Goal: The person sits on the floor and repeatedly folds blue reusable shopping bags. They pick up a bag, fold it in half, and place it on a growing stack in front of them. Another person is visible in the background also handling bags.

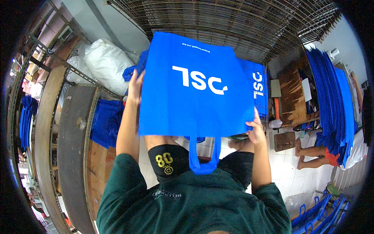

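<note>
A large blue fabric tote bag [163, 105] with white printing is spread flat in front of me, its handle loop [204, 167] hanging toward my body. My left hand [135, 87] is closed on the bag's left edge, most of its fingers hidden behind the cloth. At the lower right corner, my right hand [255, 132] pinches the fabric between thumb and fingers. Behind the bag's right side, a stack of similar blue bags [258, 84] partly shows. More folded blue cloth [139, 67] peeks out beyond my left hand.
Metal wire racks [233, 17] rise beyond the bag. White plastic sacks [107, 58] and a shelf with blue bags [105, 123] stand at left. To the right, hanging blue bags [327, 93] are close to another person's legs [313, 156]. A wooden block [284, 141] rests on the tiled floor.
</note>
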The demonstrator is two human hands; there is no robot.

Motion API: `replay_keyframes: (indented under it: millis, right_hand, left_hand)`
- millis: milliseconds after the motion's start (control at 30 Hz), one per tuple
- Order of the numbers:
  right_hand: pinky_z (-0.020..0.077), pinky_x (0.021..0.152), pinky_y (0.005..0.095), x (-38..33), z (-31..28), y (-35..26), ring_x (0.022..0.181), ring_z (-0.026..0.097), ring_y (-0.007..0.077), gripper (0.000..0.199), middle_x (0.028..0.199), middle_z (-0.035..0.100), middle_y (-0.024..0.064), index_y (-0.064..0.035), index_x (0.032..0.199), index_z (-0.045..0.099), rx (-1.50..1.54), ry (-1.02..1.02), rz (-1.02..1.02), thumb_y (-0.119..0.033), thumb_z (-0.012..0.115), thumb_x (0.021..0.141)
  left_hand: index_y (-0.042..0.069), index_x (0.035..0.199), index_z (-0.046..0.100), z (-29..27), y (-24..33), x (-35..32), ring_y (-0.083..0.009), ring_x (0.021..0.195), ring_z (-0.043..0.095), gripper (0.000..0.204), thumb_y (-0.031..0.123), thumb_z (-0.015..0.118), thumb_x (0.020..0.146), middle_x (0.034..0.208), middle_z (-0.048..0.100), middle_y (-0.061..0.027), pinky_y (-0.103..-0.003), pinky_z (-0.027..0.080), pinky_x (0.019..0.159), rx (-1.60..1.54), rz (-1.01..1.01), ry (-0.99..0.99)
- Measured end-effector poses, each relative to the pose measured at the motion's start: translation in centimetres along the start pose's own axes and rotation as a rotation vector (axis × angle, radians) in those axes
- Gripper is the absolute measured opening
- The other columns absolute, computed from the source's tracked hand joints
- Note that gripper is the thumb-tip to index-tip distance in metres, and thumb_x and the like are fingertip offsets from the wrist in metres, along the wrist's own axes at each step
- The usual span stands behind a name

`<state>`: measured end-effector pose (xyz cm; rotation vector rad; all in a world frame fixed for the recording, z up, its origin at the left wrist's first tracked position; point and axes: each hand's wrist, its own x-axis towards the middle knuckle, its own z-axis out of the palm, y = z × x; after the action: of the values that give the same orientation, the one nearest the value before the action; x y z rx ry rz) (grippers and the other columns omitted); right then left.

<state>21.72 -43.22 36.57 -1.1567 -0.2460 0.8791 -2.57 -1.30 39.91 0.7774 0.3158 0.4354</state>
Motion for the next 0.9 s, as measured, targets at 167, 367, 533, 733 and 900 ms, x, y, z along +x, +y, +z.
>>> replay_keyframes:
  millis: [167, 367, 533, 733, 900]
  right_hand:
    - [0.0347, 0.044, 0.0256, 5.8, -3.3, 7.2, 0.077, 0.054, 0.0142, 0.070, 0.104, 0.055, 0.0012, -0.0234, 0.134, 0.032, -0.187, 0.066, 0.230, 0.001, 0.054, 0.072]
    - [0.0452, 0.050, 0.0295, 9.1, -11.4, 17.6, 0.075, 0.055, 0.0170, 0.049, 0.099, 0.057, 0.0038, -0.0191, 0.120, 0.044, -0.619, 0.490, 0.401, -0.001, 0.052, 0.076]
    - [0.0535, 0.049, 0.0324, 8.7, -12.4, 21.8, 0.075, 0.060, 0.0211, 0.050, 0.106, 0.058, 0.0097, -0.0138, 0.123, 0.044, -0.720, 0.639, 0.329, 0.002, 0.052, 0.075]
    - [0.0533, 0.050, 0.0275, 9.0, -7.7, 20.6, 0.073, 0.061, 0.0195, 0.048, 0.099, 0.059, 0.0137, -0.0028, 0.124, 0.043, -0.708, 0.612, 0.212, 0.006, 0.051, 0.077]
    - [0.0545, 0.053, 0.0258, 10.1, -8.2, 21.4, 0.070, 0.062, 0.0184, 0.041, 0.093, 0.061, 0.0147, 0.0025, 0.117, 0.051, -0.806, 0.588, 0.254, 0.003, 0.051, 0.076]
  left_hand:
    - [0.008, 0.121, 0.048, -6.6, -10.6, -2.3, -0.0158, 0.090, 0.056, 0.039, 0.022, 0.058, 0.085, 0.103, 0.058, -0.0022, -0.033, 0.046, 0.074, 0.320, -0.377, 0.227]
    - [0.007, 0.104, 0.061, -11.1, -20.8, 2.4, -0.0130, 0.074, 0.057, 0.032, -0.003, 0.057, 0.074, 0.086, 0.061, -0.0051, -0.026, 0.044, 0.061, 0.592, -0.429, 0.588]
    - [0.002, 0.113, 0.059, -13.9, -22.7, 4.4, -0.0147, 0.085, 0.057, 0.033, 0.001, 0.050, 0.081, 0.093, 0.062, -0.0059, -0.027, 0.044, 0.077, 0.650, -0.074, 0.454]
    - [0.001, 0.110, 0.061, -11.9, -17.4, 2.7, -0.0149, 0.084, 0.060, 0.032, 0.001, 0.053, 0.079, 0.095, 0.065, -0.0102, -0.027, 0.046, 0.076, 1.185, 0.130, 0.524]
    - [0.010, 0.114, 0.061, -15.3, -19.4, 0.7, -0.0248, 0.080, 0.064, 0.040, 0.004, 0.055, 0.074, 0.084, 0.067, -0.0113, -0.036, 0.049, 0.075, 1.422, -0.185, 0.704]
